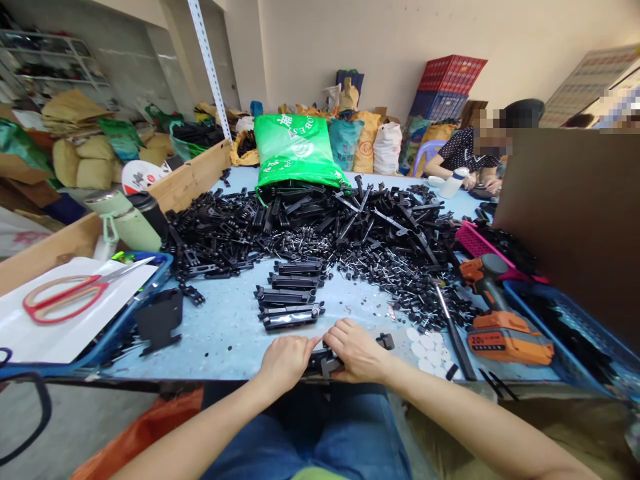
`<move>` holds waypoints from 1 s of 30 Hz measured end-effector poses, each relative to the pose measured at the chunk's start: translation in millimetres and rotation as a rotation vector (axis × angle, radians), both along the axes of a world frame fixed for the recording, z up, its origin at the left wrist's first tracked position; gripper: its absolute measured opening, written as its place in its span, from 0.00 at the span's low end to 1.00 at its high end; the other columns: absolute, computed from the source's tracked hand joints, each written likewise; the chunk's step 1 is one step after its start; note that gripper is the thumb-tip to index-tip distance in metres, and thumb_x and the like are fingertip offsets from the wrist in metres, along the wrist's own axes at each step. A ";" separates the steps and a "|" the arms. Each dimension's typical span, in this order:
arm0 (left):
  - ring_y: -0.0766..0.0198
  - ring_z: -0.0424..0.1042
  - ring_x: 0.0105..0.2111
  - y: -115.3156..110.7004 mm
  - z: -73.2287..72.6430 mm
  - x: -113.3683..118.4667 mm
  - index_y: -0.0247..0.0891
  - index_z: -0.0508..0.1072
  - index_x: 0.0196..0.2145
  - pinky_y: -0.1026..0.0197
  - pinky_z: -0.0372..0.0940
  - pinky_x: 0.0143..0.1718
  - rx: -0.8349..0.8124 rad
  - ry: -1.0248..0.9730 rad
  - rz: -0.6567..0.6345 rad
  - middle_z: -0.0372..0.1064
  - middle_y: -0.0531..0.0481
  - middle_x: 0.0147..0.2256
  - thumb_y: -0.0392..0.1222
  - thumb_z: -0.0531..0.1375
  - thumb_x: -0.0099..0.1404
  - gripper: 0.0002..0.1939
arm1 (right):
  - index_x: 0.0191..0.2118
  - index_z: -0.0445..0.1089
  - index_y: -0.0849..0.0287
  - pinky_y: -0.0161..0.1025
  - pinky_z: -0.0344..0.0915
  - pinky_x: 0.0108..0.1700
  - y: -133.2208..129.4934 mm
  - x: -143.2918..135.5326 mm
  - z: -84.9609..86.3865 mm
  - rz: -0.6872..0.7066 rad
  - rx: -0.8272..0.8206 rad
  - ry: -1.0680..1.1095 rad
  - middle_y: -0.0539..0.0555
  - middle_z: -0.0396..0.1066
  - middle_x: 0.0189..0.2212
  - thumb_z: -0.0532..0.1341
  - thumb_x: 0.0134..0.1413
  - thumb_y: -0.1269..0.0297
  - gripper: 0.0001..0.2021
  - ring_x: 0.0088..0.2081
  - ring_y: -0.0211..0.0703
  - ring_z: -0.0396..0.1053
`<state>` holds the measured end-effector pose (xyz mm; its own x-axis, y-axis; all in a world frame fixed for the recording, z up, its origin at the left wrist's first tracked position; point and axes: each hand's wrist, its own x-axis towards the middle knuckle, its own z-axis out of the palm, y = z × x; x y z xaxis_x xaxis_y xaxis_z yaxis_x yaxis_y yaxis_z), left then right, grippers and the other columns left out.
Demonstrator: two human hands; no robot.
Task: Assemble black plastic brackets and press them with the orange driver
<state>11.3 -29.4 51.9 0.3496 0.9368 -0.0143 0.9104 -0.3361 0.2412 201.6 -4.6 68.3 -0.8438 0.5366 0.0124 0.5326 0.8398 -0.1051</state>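
At the table's near edge, my left hand [286,363] and my right hand [359,352] are closed around a black plastic part [326,367]. The fingers of both hands almost meet over it and hide much of its shape. Just beyond them lies a row of several long black plastic assemblies [291,297]. A small black piece [385,341] shows to the right of my right hand. White round discs [427,348] are scattered further right, beside a black-handled tool [457,343] with a metal shaft.
An orange cordless drill [510,337] sits at right by a blue basket [555,320] and a pink basket [475,243]. Heaped black parts [220,230] and small screws [380,270] spread below a green bag [300,150]. Red-handled scissors [95,290] lie left. Across the table sits a person [463,153].
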 end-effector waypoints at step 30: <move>0.53 0.69 0.43 -3.8 -38.3 -33.5 0.37 0.67 0.51 0.52 0.65 0.43 0.617 -0.177 -0.233 0.71 0.40 0.39 0.61 0.45 0.63 0.30 | 0.44 0.63 0.59 0.54 0.52 0.54 0.6 71.5 -25.7 -0.843 0.256 0.859 0.62 0.61 0.50 0.54 0.55 0.53 0.16 0.53 0.53 0.57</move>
